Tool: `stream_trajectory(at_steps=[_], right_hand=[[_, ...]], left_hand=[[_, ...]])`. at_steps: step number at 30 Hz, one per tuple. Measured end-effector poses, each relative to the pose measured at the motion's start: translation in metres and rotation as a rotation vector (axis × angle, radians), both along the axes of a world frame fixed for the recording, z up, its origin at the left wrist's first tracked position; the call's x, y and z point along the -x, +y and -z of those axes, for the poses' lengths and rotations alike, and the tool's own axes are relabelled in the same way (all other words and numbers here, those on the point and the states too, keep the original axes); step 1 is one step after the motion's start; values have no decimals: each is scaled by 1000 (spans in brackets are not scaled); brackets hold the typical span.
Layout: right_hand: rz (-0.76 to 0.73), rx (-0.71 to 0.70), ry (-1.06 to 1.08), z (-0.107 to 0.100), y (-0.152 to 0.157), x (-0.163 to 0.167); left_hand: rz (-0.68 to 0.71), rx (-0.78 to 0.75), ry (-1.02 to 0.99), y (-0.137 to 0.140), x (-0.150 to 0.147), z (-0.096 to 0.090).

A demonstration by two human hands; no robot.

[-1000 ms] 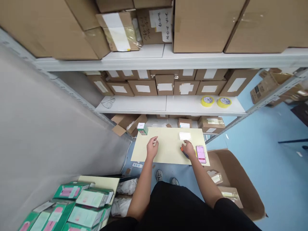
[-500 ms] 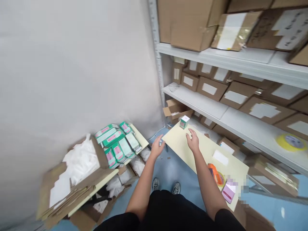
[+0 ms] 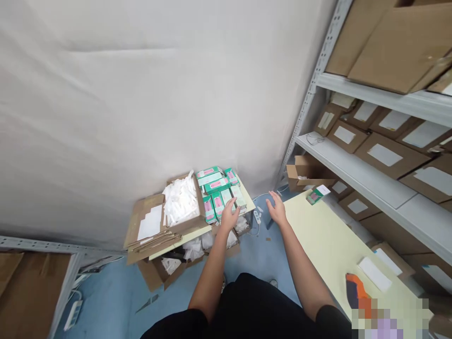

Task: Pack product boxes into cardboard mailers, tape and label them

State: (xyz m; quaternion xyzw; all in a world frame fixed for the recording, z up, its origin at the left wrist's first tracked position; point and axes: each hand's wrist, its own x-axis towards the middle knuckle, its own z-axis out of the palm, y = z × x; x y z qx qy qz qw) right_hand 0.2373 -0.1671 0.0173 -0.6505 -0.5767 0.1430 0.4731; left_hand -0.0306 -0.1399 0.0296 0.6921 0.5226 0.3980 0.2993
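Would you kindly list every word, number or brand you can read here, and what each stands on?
No text can be read.
Green boxes: any print is too small.
Small box on the table: too small.
Labels on cartons: too blurred.
Pixelated patch: nothing legible.

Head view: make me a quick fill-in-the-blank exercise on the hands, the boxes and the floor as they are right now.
1. The left hand and the right hand both hold ____.
2. In the picture, the carton of white pieces sits to the ____ of the grouped green boxes.
3. The lone box on the right-hand table has a top coloured ____.
4. The floor is ____.

Missing words: nothing; left; white; blue.
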Motion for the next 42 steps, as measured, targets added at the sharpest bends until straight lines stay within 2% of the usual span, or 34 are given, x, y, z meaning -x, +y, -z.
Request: stream_trajectory(at_steps=[7,13,17,21,26,31,35,39,42], right_hand=[[-125,-2,-49,-8,50,142],[-254,-19,-50,-14,90,263],[-385,-25,-46,-14,121,340],[-526,-11,-46,-5,146,413],[-685,62,-38,15,146,501],[-781,176,-100,49,132,579],[-746,381,-252,90,129,624],[-639,634,-453,127,127,650],[-601,808,-577,144,119,664]], left_hand=[[-110,0,-38,20,142,4],[-268,17,-71,23,261,-1],[-401,52,-62,20,324,-1],[-502,73,-34,9,373,9],[-590,161,-29,-1,433,35],[-632,299,-38,18,509,71],[-548,550,-47,42,570,103],[-550,614,31,57,609,132],[-560,692,87,62,626,147]])
